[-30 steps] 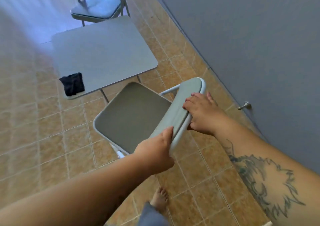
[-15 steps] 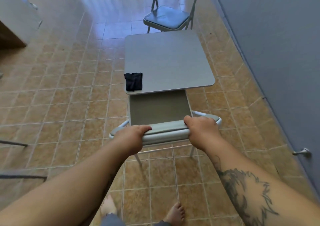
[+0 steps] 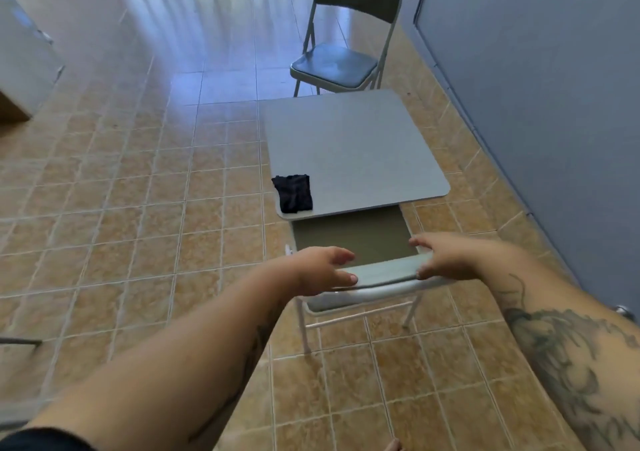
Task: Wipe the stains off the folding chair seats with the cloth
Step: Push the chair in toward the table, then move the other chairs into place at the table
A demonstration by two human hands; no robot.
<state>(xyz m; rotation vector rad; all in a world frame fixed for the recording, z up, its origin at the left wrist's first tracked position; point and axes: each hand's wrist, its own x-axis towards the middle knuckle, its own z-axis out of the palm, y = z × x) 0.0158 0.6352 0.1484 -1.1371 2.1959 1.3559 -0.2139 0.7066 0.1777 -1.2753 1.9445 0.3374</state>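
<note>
My left hand (image 3: 320, 270) lies at the left end of the near chair's backrest (image 3: 384, 272), fingers spread and loosely curved, the thumb tip resting against the pad's near edge; it grips nothing. My right hand (image 3: 441, 258) lies at the right end of the same backrest, fingers extended over the top edge, thumb below, likewise spread and not closed on anything. Whether the right fingers actually press on the pad, I cannot tell.

The near chair stands at 12 o'clock from me, its olive seat (image 3: 353, 236) partly tucked under the near edge of the worktop (image 3: 353, 149). Only the near part of the seat shows; no stain can be made out on it at this blur. Pale metal legs (image 3: 304, 326) reach down to the tiled floor (image 3: 138, 229).

The cloth (image 3: 293, 193), dark and crumpled, rests on the worktop's near-left corner, at 11 o'clock from my left hand and well apart from both hands.

A second chair (image 3: 341, 66) stands beyond the worktop's far edge at 12 o'clock, unfolded, with a dark seat and a dark rounded back, facing the worktop.

A grey wall (image 3: 536, 87) runs along 1 to 3 o'clock. My right forearm bears a dark tattoo (image 3: 561, 346).
</note>
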